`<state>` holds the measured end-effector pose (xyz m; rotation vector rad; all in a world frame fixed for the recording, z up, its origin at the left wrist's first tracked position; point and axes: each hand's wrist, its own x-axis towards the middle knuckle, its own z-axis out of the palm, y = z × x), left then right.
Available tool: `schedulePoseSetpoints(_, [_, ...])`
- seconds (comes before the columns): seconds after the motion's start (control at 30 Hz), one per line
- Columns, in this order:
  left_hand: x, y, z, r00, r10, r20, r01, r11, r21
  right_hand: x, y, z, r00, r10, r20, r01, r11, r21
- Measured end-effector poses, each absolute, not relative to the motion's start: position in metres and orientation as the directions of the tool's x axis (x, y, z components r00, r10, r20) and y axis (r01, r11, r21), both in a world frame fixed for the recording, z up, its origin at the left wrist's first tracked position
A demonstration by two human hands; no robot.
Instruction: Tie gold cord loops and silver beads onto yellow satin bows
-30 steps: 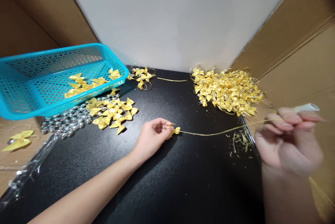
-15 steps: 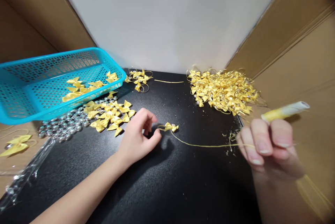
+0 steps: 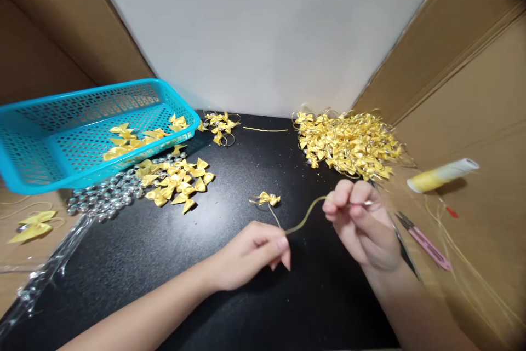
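My left hand (image 3: 257, 255) is closed, thumb and fingers pinching a thin gold cord (image 3: 305, 221) over the black tabletop. The cord runs back to a yellow ribbon bow (image 3: 269, 198) with a silvery bead, lying just beyond my left hand. To the right, my right hand (image 3: 367, 225) is closed on the other part of the cord. Something thin and shiny, like a needle, shows at its fingertips, too small to be sure of. Between the hands the cord hangs in a slack curve.
A turquoise basket (image 3: 61, 182) holding bows stands at left, with silvery beads (image 3: 109, 197) and loose bows (image 3: 181, 184) before it. A large pile of corded bows (image 3: 349, 143) lies back right. Pink-handled thread snips (image 3: 429, 247) and a yellow-white spool (image 3: 444, 174) lie at right.
My right hand has moved left and inward from the spool, uncovering the snips. My left hand has come down and right and closed on the cord, which has gone slack.
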<state>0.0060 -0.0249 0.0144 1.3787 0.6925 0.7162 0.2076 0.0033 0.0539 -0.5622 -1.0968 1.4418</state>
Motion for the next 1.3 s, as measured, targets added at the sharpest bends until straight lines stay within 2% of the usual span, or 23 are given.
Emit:
schedulePoseSetpoints(0.07, [0.002, -0.019, 0.011, 0.453, 0.89, -0.06, -0.337, 0.233, 0.912, 0.206, 0.01, 0.04, -0.115, 0.975, 0.192, -0.388, 0.134, -0.912])
schedulePoseSetpoints(0.13, [-0.002, -0.012, 0.008, 0.298, 0.948, -0.113, -0.54, 0.265, 0.799, 0.202, 0.011, 0.028, -0.154, 0.979, 0.134, -0.226, 0.097, -0.969])
schedulePoseSetpoints(0.17, [-0.004, -0.009, 0.007, 0.236, 0.962, -0.135, -0.574, 0.25, 0.78, 0.198, 0.01, 0.023, -0.217, 0.971, 0.099, -0.151, 0.067, -0.986])
schedulePoseSetpoints(0.23, [-0.006, -0.006, 0.007, 0.165, 0.973, -0.163, -0.509, 0.226, 0.83, 0.191, 0.003, 0.019, -0.378, 0.925, 0.035, -0.04, 0.022, -0.999])
schedulePoseSetpoints(0.3, [-0.007, -0.007, 0.007, 0.194, 0.97, -0.145, -0.295, 0.199, 0.935, 0.184, -0.004, 0.019, -0.486, 0.874, 0.024, -0.004, 0.025, -1.0])
schedulePoseSetpoints(0.4, [-0.004, -0.015, 0.009, 0.418, 0.906, -0.067, 0.063, 0.044, 0.997, 0.179, -0.01, 0.023, -0.431, 0.895, 0.116, -0.059, 0.101, -0.993])
schedulePoseSetpoints(0.47, [-0.001, -0.019, 0.011, 0.529, 0.849, 0.001, 0.169, -0.107, 0.98, 0.178, -0.009, 0.024, -0.332, 0.934, 0.131, -0.076, 0.111, -0.991])
schedulePoseSetpoints(0.53, [0.002, -0.022, 0.012, 0.567, 0.823, 0.039, 0.204, -0.187, 0.961, 0.178, -0.007, 0.022, -0.278, 0.959, 0.054, -0.077, 0.034, -0.996])
schedulePoseSetpoints(0.6, [0.003, -0.022, 0.012, 0.581, 0.814, 0.026, 0.198, -0.172, 0.965, 0.176, -0.004, 0.017, -0.264, 0.963, -0.052, -0.091, -0.078, -0.993])
schedulePoseSetpoints(0.7, [0.004, -0.022, 0.011, 0.593, 0.804, -0.037, 0.137, -0.056, 0.989, 0.173, -0.001, 0.009, -0.279, 0.948, -0.153, -0.1, -0.188, -0.977])
schedulePoseSetpoints(0.77, [0.004, -0.022, 0.009, 0.585, 0.805, -0.099, 0.076, 0.067, 0.995, 0.172, 0.001, 0.006, -0.267, 0.95, -0.162, -0.074, -0.188, -0.979])
schedulePoseSetpoints(0.83, [0.004, -0.021, 0.005, 0.556, 0.816, -0.162, -0.01, 0.201, 0.98, 0.175, 0.002, 0.005, -0.193, 0.977, -0.096, -0.025, -0.102, -0.994])
schedulePoseSetpoints(0.93, [0.003, -0.019, 0.0, 0.495, 0.847, -0.195, -0.152, 0.306, 0.94, 0.182, 0.0, 0.008, -0.107, 0.98, 0.169, 0.156, 0.184, -0.97])
schedulePoseSetpoints(1.0, [0.003, -0.018, -0.003, 0.463, 0.868, -0.18, -0.196, 0.298, 0.934, 0.184, -0.003, 0.01, -0.167, 0.921, 0.353, 0.286, 0.388, -0.876])
schedulePoseSetpoints(1.07, [0.002, -0.018, -0.004, 0.442, 0.881, -0.167, -0.197, 0.277, 0.94, 0.182, -0.007, 0.011, -0.24, 0.855, 0.459, 0.357, 0.518, -0.778])
schedulePoseSetpoints(1.17, [0.002, -0.019, -0.003, 0.423, 0.891, -0.162, -0.19, 0.263, 0.946, 0.176, -0.013, 0.006, -0.248, 0.823, 0.51, 0.41, 0.567, -0.715])
schedulePoseSetpoints(1.3, [0.003, -0.021, -0.003, 0.412, 0.899, -0.151, -0.201, 0.251, 0.947, 0.17, -0.018, -0.005, -0.209, 0.831, 0.515, 0.453, 0.549, -0.703])
